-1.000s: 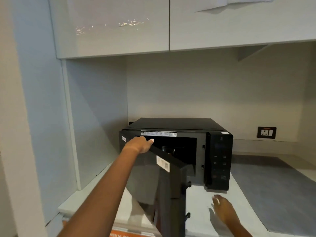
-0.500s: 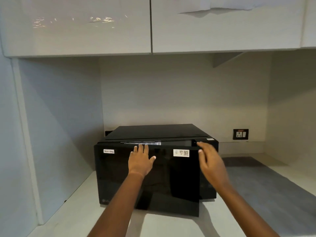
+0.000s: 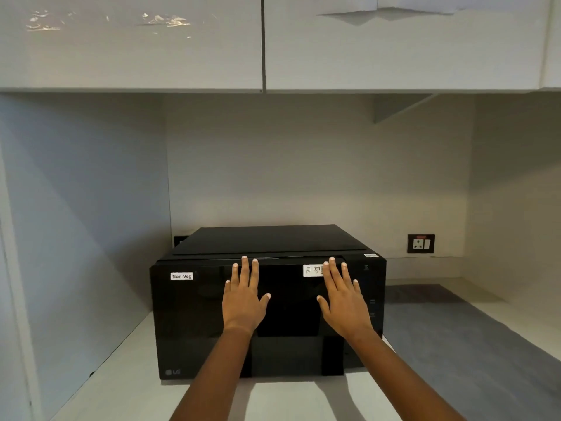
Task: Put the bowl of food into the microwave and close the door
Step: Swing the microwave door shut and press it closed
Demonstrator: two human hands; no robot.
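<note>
A black microwave (image 3: 267, 241) stands on the pale counter against the back wall. Its glossy door (image 3: 194, 317) lies flush with the front, with a "Non-Veg" label at the upper left. My left hand (image 3: 244, 299) rests flat on the door's middle, fingers spread. My right hand (image 3: 343, 299) presses flat on the door's right part, partly covering a white sticker. Both hands hold nothing. The bowl of food is hidden behind the dark door.
White wall cupboards (image 3: 261, 44) hang overhead. A side panel (image 3: 85, 238) closes the left. A wall socket (image 3: 421, 243) sits right of the microwave. A grey mat (image 3: 455, 344) covers the counter (image 3: 127, 387) to the right.
The door swung from wide open to flush with the microwave's front. My right hand rose from the counter onto the door, and both palms now press flat against it.
</note>
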